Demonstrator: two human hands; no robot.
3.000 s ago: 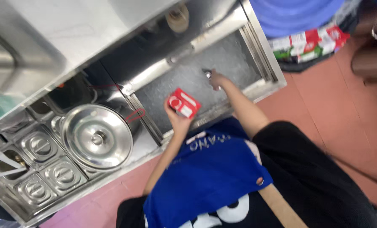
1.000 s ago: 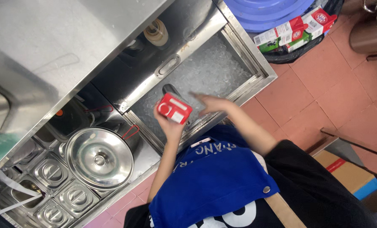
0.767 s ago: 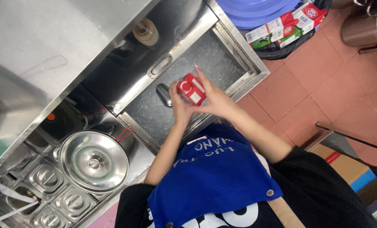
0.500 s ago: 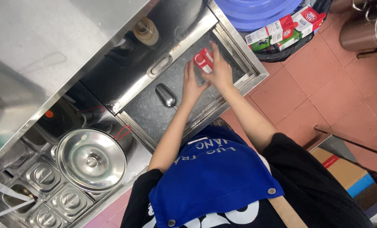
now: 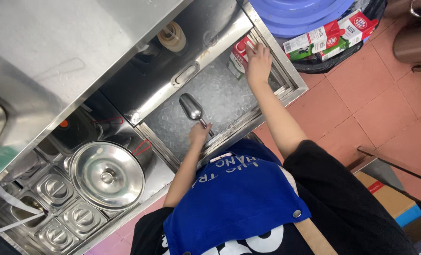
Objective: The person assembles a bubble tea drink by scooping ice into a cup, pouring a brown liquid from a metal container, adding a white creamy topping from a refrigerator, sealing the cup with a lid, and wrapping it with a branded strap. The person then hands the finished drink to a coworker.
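Observation:
My right hand [image 5: 258, 60] reaches to the far right corner of the ice bin [image 5: 286, 78] and grips the top of a red and white carton [image 5: 239, 55] standing in the ice. At the bin's near edge, my left hand [image 5: 199, 134] is closed around the handle of a metal scoop [image 5: 191, 106]. The scoop's bowl lies on the crushed ice [image 5: 220, 97], pointing away from me.
A round steel lid [image 5: 106, 175] covers a pot left of the bin, with several small lidded steel containers [image 5: 54, 189] beside it. More cartons [image 5: 328, 38] lie by a blue tub [image 5: 300, 14] on the red tile floor. A cardboard box [image 5: 390, 198] sits at right.
The carton went from my left hand, through both hands, to my right hand, which carried it to the bin's far right corner. My left hand dropped back onto the scoop handle.

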